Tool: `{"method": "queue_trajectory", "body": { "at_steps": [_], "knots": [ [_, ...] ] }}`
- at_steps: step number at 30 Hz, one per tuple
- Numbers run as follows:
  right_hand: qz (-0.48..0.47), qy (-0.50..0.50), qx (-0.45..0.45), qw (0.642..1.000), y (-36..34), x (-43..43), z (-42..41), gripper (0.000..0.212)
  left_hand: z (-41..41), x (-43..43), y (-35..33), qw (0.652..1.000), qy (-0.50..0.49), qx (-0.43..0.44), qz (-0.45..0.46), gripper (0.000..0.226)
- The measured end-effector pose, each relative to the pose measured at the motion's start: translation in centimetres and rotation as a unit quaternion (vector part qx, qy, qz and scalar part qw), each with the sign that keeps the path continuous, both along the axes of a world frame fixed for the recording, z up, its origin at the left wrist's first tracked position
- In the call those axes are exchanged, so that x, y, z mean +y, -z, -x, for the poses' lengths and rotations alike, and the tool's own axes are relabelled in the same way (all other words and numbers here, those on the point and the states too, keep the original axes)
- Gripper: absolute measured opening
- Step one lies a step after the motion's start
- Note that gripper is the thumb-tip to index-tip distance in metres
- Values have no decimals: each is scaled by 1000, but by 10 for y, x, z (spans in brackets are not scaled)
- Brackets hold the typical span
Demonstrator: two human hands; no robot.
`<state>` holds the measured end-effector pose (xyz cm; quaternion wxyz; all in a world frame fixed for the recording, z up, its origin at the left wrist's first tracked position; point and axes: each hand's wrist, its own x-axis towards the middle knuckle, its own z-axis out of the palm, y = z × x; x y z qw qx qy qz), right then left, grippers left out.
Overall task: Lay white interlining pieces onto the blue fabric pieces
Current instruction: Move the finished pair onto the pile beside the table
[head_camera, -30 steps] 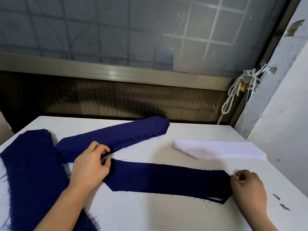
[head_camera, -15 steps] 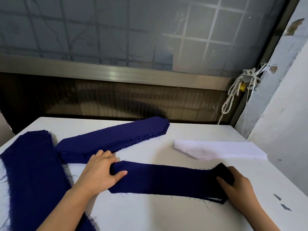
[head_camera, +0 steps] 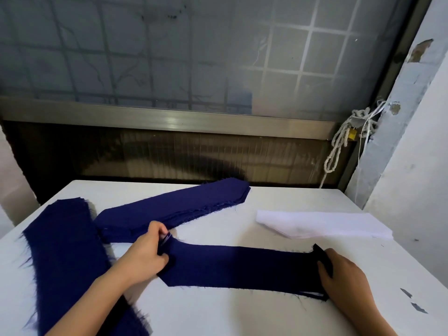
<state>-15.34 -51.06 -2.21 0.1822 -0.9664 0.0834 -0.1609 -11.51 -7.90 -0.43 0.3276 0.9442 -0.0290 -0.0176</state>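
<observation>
Left hand (head_camera: 145, 257) pinching, right hand (head_camera: 344, 275) gripping, both are straightening the blue strip (head_camera: 242, 265) (next, probably: fetching interlining (head_camera: 324, 224) at two o'clock).

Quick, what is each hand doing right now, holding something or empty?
Left hand: pinches the left end of the blue fabric piece.
Right hand: grips that piece's raised right end.

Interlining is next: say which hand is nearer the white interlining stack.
Right. The right hand holds one end of the blue strip, just before the interlining stack; the left hand grips the far end.
</observation>
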Motion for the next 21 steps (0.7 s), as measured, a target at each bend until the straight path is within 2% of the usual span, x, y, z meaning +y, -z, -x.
{"method": "queue_trajectory", "body": {
  "at_steps": [3,5,8,10,13,15,17,19,21],
  "knots": [
    [20,-10,13,1000,-4,3,2,12,7,10,-4,998,-44,-19,41,41],
    [-16,-28,11,999,-8,9,3,11,13,20,-11,993,-73,-67,58,35],
    [-188,-21,-17,982,-15,30,6,20,13,35,-35,979,-117,-157,62,41],
    [-322,-18,-22,946,-23,58,11,17,9,51,-58,963,-147,-218,51,41],
    [-511,-58,40,857,-33,110,23,9,-5,83,-92,939,-193,-283,-26,28],
    [-576,-107,114,802,-40,151,39,6,-18,110,-112,924,-219,-292,-112,27],
    [-608,-150,180,759,-46,195,58,6,-32,133,-126,911,-236,-265,-209,28],
    [-622,-167,213,734,-50,236,73,18,-42,151,-133,894,-238,-222,-309,33],
    [-603,-196,250,732,-50,271,85,23,-49,161,-131,872,-226,-182,-395,39]
  ]
}}
